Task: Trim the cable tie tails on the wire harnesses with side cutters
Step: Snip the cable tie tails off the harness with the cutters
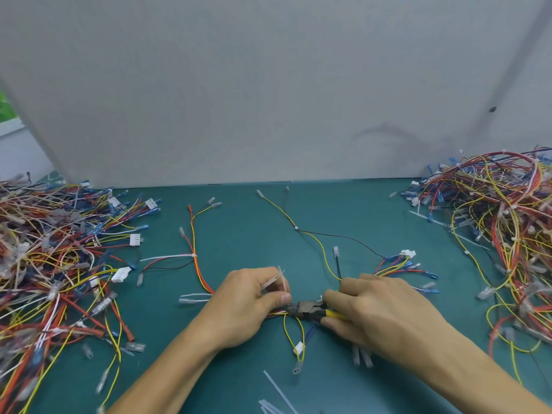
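left hand (pixel 248 303) pinches one white cable tie tail (pixel 273 283); right hand (pixel 385 312) grips one side cutters (pixel 307 309); two harness heaps (pixel 53 264) (pixel 501 234) flank them.

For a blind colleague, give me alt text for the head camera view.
A left hand pinches a cable tie tail on a harness while the right hand holds side cutters to it, on a green table. A left heap and a right heap of harnesses flank them.

Under right hand (pixel 385 312), mostly hidden: handles of side cutters (pixel 307 309). Cropped by edges: 9 o'clock harness pile (pixel 53 279), blurred too; 3 o'clock harness pile (pixel 507 234); tie tails (pixel 277 395) at 6 o'clock.
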The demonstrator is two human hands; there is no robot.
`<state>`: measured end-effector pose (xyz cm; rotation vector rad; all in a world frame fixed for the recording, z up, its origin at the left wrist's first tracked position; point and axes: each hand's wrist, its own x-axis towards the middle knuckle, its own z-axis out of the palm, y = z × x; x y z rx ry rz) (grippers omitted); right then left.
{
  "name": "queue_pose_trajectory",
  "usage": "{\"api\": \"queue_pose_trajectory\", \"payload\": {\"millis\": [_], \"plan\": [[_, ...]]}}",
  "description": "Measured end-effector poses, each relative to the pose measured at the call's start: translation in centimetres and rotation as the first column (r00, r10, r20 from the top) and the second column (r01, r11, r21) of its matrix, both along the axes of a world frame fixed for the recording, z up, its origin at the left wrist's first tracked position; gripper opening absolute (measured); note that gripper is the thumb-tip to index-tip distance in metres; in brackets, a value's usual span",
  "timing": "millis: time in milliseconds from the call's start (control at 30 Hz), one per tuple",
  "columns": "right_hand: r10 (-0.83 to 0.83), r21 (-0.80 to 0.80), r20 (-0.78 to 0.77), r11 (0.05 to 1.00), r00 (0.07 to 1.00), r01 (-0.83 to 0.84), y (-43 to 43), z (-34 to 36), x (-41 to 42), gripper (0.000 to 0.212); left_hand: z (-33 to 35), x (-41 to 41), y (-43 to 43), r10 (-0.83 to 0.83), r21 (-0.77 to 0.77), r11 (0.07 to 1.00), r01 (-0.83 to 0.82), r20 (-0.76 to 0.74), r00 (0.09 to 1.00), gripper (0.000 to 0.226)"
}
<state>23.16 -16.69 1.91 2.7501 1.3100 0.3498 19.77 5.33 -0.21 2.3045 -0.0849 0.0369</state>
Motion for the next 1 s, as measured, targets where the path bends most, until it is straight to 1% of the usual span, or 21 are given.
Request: {"api": "queue_pose_trajectory", "payload": {"millis": [67,100,133,167,200,233,300,333,400,500,600,667,700,733,767,800,833,867,900,933,1000], "plan": [[0.004,-0.006,0.003,1.0,1.0,-0.004,0.0,-0.3,0.0,0.034,0.1,-0.1,0.1,-0.002,-0.032,0.999,0.002,0.0,1.0,0.013],[-0.015,0.003,-0.013,1.0,1.0,0.015,-0.1,-0.2,0.1,0.036,0.2,-0.1,0.2,0.007,-0.096,0.995,-0.008,-0.011,1.0,0.014],[-0.045,0.014,-0.058,0.999,0.997,0.046,-0.1,-0.1,-0.1,0.04,0.5,-0.2,0.3,0.027,-0.221,0.975,-0.035,-0.041,0.999,0.017],[-0.068,0.039,-0.107,0.997,0.992,0.073,0.0,-0.1,-0.1,0.048,0.8,-0.3,0.5,0.048,-0.393,0.916,-0.078,-0.087,0.995,0.019],[-0.074,0.091,-0.146,0.992,0.987,0.088,-0.1,-0.3,0.0,0.057,1.2,-0.3,0.8,0.065,-0.562,0.816,-0.136,-0.144,0.987,0.02],[-0.084,0.12,-0.179,0.987,0.98,0.107,-0.4,-0.5,0.1,0.062,1.7,-0.2,1.2,0.073,-0.7,0.689,-0.187,-0.189,0.979,0.019],[-0.087,0.19,-0.217,0.973,0.972,0.129,-0.6,-0.4,0.1,0.06,2.8,-0.2,2.3,0.078,-0.865,0.449,-0.225,-0.213,0.974,0.011],[-0.091,0.221,-0.237,0.964,0.967,0.145,-0.4,-0.2,0.0,0.059,3.3,-0.2,2.9,0.076,-0.907,0.357,-0.223,-0.209,0.975,0.007],[-0.088,0.257,-0.265,0.954,0.96,0.158,-0.1,0.1,-0.3,0.057,4.3,-0.4,4.1,0.077,-0.946,0.251,-0.203,-0.19,0.979,0.007],[-0.078,0.248,-0.303,0.956,0.95,0.157,0.4,0.6,-0.9,0.049,5.7,-0.6,6.0,0.084,-0.961,0.201,-0.19,-0.176,0.981,0.014],[-0.083,0.21,-0.354,0.964,0.932,0.166,0.8,1.0,-1.5,0.045,6.5,-0.5,7.8,0.129,-0.947,0.217,-0.238,-0.214,0.968,0.037],[-0.083,0.179,-0.354,0.972,0.932,0.155,1.1,1.2,-1.9,0.046,6.4,-0.5,8.9,0.182,-0.932,0.251,-0.263,-0.221,0.958,0.037],[-0.082,0.166,-0.354,0.975,0.932,0.149,1.4,1.3,-2.0,0.046,6.1,-0.6,9.5,0.216,-0.909,0.314,-0.273,-0.212,0.953,0.034],[-0.079,0.156,-0.348,0.978,0.934,0.141,1.8,1.4,-2.2,0.045,5.6,-0.7,10.1,0.255,-0.858,0.422,-0.292,-0.196,0.947,0.029],[-0.074,0.151,-0.331,0.98,0.941,0.13,2.3,1.4,-2.3,0.043,5.0,-0.9,10.6,0.293,-0.759,0.569,-0.316,-0.172,0.941,0.023],[-0.07,0.145,-0.298,0.982,0.952,0.118,2.8,1.4,-2.5,0.042,4.5,-1.0,11.0,0.309,-0.606,0.725,-0.326,-0.138,0.941,0.015],[-0.071,0.135,-0.265,0.985,0.962,0.11,3.5,1.4,-2.6,0.041,4.0,-1.1,11.3,0.285,-0.429,0.852,-0.301,-0.102,0.953,0.011],[-0.076,0.126,-0.236,0.986,0.969,0.108,4.3,1.5,-2.6,0.04,3.5,-1.1,11.2,0.227,-0.265,0.934,-0.241,-0.081,0.97,0.015],[-0.094,0.106,-0.212,0.987,0.973,0.119,5.1,1.5,-2.7,0.039,3.0,-1.1,10.8,0.155,-0.155,0.974,-0.167,-0.088,0.984,0.02],[-0.113,0.096,-0.191,0.986,0.975,0.133,5.9,1.5,-2.7,0.037,2.7,-1.0,10.2,0.097,-0.098,0.989,-0.108,-0.11,0.989,0.024],[-0.131,0.115,-0.141,0.982,0.981,0.148,7.3,1.7,-2.6,0.034,2.2,-0.7,9.3,0.029,-0.051,0.998,-0.036,-0.135,0.99,0.029]]}}
